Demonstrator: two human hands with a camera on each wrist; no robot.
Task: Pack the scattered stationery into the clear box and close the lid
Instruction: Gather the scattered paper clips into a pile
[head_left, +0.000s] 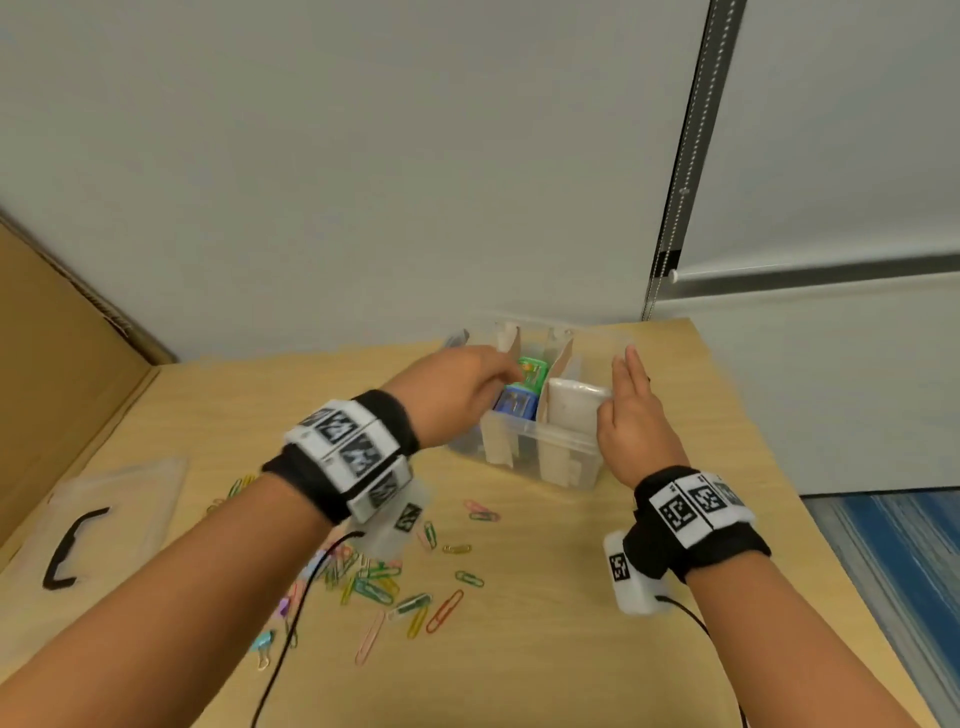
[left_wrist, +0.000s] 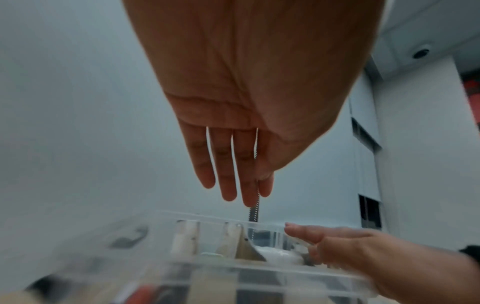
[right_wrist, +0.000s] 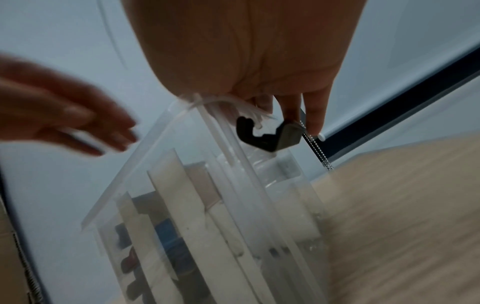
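The clear box stands open at the back of the wooden table, split by cardboard dividers. Its middle part holds a green item and a blue item; a white block fills the right part. My left hand hovers over the box's left side with straight fingers and holds nothing. My right hand lies flat against the box's right wall, fingers straight, near a black latch. Several coloured paper clips lie scattered in front.
The clear lid with a black handle lies flat at the table's left. A cardboard sheet leans along the left edge. A wall stands just behind the box. The table's right edge drops to blue carpet.
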